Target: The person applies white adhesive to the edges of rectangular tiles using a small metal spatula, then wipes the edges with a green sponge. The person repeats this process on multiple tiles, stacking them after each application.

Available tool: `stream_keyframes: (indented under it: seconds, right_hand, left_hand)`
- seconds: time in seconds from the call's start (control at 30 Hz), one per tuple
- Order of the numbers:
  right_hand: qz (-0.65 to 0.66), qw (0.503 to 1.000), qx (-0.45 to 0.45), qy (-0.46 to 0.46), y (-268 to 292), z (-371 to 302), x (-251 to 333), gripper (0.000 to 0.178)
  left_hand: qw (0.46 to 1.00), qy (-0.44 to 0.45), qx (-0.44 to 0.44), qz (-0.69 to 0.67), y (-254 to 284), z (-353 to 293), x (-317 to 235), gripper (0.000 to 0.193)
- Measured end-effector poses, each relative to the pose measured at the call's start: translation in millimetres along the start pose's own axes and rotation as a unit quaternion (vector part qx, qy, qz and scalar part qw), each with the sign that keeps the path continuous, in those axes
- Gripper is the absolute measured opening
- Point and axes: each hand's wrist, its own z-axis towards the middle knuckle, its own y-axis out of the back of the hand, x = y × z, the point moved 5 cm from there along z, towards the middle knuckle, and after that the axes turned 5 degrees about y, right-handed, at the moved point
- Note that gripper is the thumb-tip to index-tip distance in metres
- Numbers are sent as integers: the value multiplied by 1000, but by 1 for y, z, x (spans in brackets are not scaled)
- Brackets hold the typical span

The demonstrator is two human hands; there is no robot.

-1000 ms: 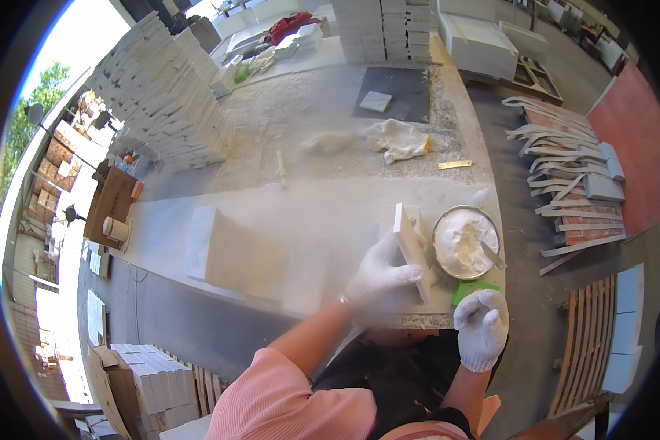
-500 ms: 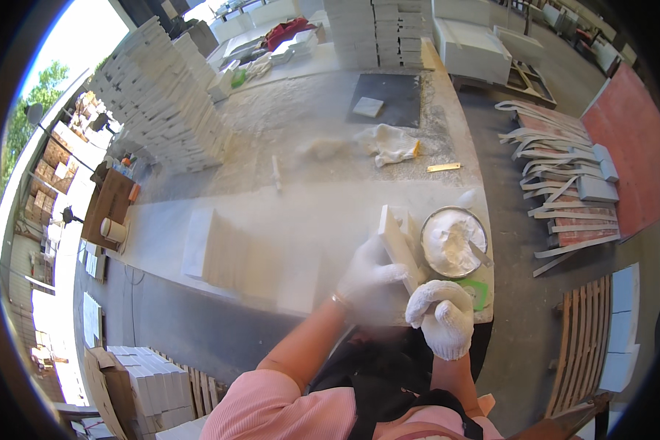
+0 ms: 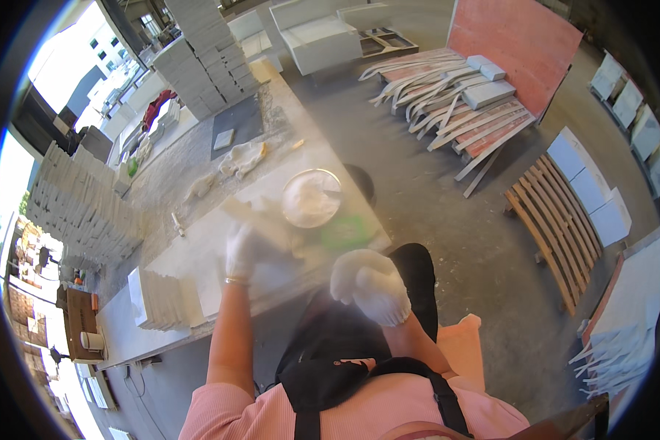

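My left hand (image 3: 242, 253), in a white glove, grips the near end of a white tile (image 3: 265, 229) that tilts over the table. White dust blurs the tile's edges. To its right stands a round bowl (image 3: 286, 213) heaped with white powder (image 3: 306, 199), a flat metal blade (image 3: 333, 195) sticking out of it. My right hand (image 3: 372, 286), also gloved, hangs off the table's near edge with its fingers curled in. Whatever those fingers hold, if anything, is hidden. Between bowl and right hand lies a green sheet (image 3: 348, 233), smeared by dust.
A row of white tiles (image 3: 154, 299) stands at the table's left edge. Beyond lie a loose glove (image 3: 243, 158), a dark mat (image 3: 237, 126) and tall tile stacks (image 3: 88, 205). Off the right side are a slatted pallet (image 3: 554, 227) and a rack with strips (image 3: 447, 95).
The head view has swung right, so the table sits farther left. My right hand has drawn away from the tile and bowl, off the table edge. My left hand stays at the tile.
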Motion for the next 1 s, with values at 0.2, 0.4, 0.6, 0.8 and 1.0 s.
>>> stream_keyframes:
  seconds: [0.2, 0.4, 0.6, 0.8, 1.0]
  right_hand:
    - [-15, 999, -21, 29, 12, -11, 7, 38]
    - [-84, 993, -51, 65, 19, -5, 20, 35]
    - [-399, 890, -219, 29, 43, 6, 49, 31]
    - [-688, 702, -179, 53, 61, 49, 63, 40]
    - [-843, 526, -104, 48, 77, 96, 51, 43]
  left_hand:
    - [999, 13, 1, 49, -6, -2, -4, 88]
    - [999, 12, 25, 16, -7, 1, -5, 90]
    - [999, 27, 17, 2, -7, -3, -2, 85]
    - [999, 15, 39, -20, -17, -7, -15, 80]
    - [998, 41, 31, -28, -24, -10, -18, 108]
